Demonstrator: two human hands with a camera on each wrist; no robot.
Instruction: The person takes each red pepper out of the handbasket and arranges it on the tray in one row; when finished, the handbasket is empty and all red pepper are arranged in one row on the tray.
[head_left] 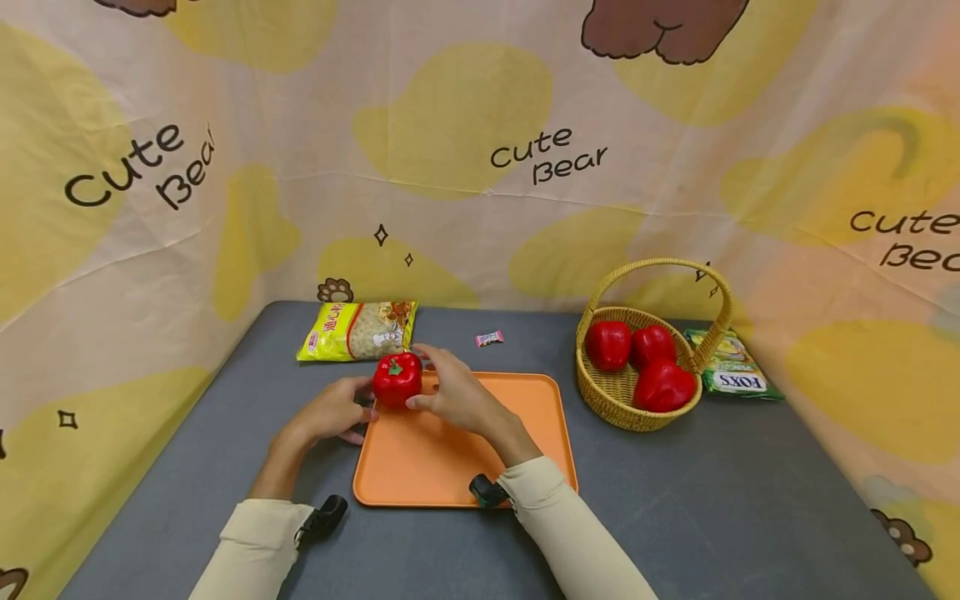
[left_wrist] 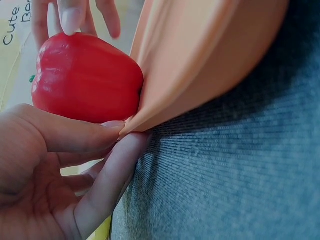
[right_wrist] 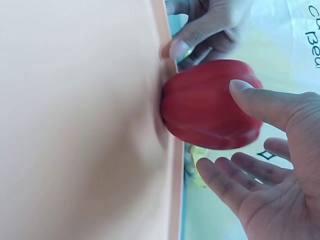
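A red bell pepper [head_left: 397, 380] with a green stem stands upright at the far left corner of the orange tray [head_left: 465, 450]. My left hand [head_left: 333, 408] is at the tray's left edge, pinching the rim between thumb and finger right beside the pepper, as the left wrist view shows. Around the pepper's other side is my right hand [head_left: 457, 396], fingers spread. In the right wrist view its thumb [right_wrist: 265, 102] overlaps the pepper, while the other fingers [right_wrist: 225, 185] stand apart from it with a gap.
Behind the tray lie a yellow snack bag [head_left: 360, 332] and a small pink wrapped candy [head_left: 489, 338]. To the right stands a wicker basket [head_left: 637, 421] with a tall handle, holding three red peppers [head_left: 665, 386]. A green FOX'S packet [head_left: 731, 367] lies beyond it, near a printed cloth backdrop [head_left: 450, 250].
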